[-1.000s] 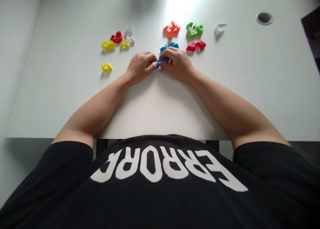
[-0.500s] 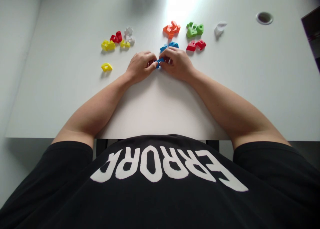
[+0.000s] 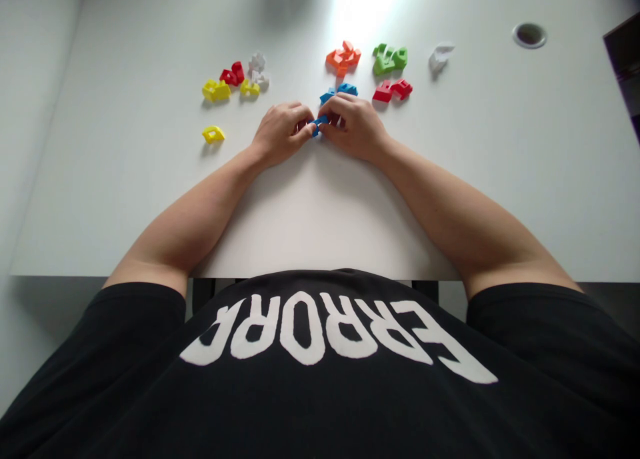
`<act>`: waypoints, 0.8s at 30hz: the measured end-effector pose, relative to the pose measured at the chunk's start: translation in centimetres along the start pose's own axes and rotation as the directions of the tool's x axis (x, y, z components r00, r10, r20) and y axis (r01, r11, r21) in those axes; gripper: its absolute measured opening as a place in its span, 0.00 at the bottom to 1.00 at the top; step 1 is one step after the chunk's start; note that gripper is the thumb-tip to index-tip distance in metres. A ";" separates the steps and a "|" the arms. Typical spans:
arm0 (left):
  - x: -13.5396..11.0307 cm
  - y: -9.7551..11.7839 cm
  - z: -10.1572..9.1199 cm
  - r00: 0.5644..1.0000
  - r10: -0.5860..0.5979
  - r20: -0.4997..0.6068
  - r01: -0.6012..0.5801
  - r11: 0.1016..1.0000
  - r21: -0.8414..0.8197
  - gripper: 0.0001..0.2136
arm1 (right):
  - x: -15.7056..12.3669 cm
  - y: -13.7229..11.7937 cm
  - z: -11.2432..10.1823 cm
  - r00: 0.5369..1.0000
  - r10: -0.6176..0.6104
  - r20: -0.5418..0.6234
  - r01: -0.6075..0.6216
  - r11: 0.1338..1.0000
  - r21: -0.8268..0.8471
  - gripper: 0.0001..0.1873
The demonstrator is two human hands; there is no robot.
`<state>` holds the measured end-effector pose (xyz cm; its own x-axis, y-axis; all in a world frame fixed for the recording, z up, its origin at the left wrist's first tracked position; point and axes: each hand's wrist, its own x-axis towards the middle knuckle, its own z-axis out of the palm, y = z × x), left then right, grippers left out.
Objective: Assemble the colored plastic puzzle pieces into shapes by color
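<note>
My left hand and my right hand meet at the middle of the table, fingers curled around a small blue plastic piece. Much of that piece is hidden by my fingers, and a dark red bit shows between them. Just beyond my right hand lie blue pieces. Further out sit an orange piece, a green piece and a red piece. Beyond my left hand is a cluster of red, yellow and white pieces, with a lone yellow piece nearer.
The white table runs under my forearms, with its front edge against my black printed T-shirt. A white piece lies far right, near a round grommet hole. A dark object stands beyond the right edge.
</note>
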<state>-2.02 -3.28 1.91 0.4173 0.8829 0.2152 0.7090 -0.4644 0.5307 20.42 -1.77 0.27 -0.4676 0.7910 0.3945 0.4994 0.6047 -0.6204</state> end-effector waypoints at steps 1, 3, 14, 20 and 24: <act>0.0 0.0 0.0 1.000 0.002 -0.001 -0.002 1.000 0.001 0.08 | 0.0 0.1 0.0 1.000 -0.006 -0.004 0.006 1.000 -0.006 0.12; 0.0 -0.1 0.0 1.000 0.004 -0.005 -0.004 1.000 0.000 0.08 | 0.0 0.1 0.1 1.000 -0.013 -0.004 0.013 1.000 -0.013 0.11; 0.0 0.0 0.0 1.000 -0.005 -0.007 0.005 1.000 0.008 0.08 | -0.1 -0.2 -0.1 1.000 0.019 0.009 -0.019 1.000 0.001 0.12; 0.0 0.0 0.0 1.000 0.001 -0.009 -0.001 1.000 0.002 0.08 | 0.0 -0.1 -0.1 1.000 0.023 0.008 -0.023 1.000 -0.002 0.14; 0.0 0.0 0.0 1.000 -0.004 -0.002 0.004 1.000 -0.002 0.08 | 0.0 -0.1 -0.1 1.000 0.006 0.004 -0.006 1.000 0.001 0.14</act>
<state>-2.05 -3.31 1.93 0.4133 0.8848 0.2152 0.7094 -0.4610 0.5331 20.43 -1.83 0.38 -0.4675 0.7941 0.3884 0.5015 0.6001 -0.6232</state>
